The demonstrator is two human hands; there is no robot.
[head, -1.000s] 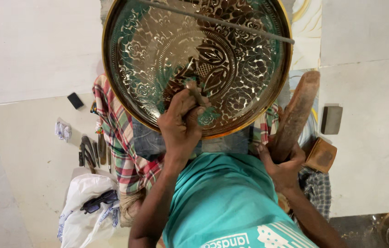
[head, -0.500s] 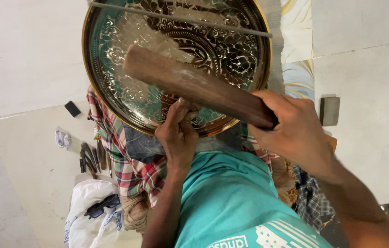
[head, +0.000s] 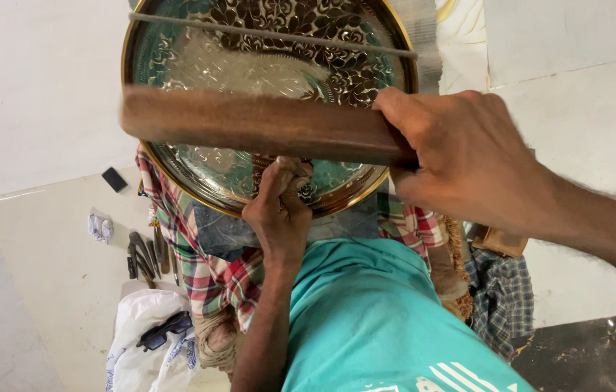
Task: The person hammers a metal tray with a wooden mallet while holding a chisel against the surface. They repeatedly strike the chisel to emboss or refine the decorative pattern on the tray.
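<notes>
A large round engraved metal plate (head: 199,65) with a gold rim rests over my lap. My left hand (head: 279,210) is closed around a small punch tool pressed against the plate's near edge. My right hand (head: 460,160) grips the end of a long brown wooden mallet (head: 257,123), which lies level across the plate, just above my left hand. A thin metal rod (head: 272,34) crosses the plate's far part.
Several dark metal punches (head: 144,254) lie on the pale floor at left, with a small black block (head: 114,178) beyond them. A white cloth with dark glasses (head: 166,330) sits at lower left. Checked cloth (head: 199,261) covers my legs.
My right hand picked the wooden mallet up from the floor at right and swung it over the plate; it now lies level above my left hand. The view moved closer.
</notes>
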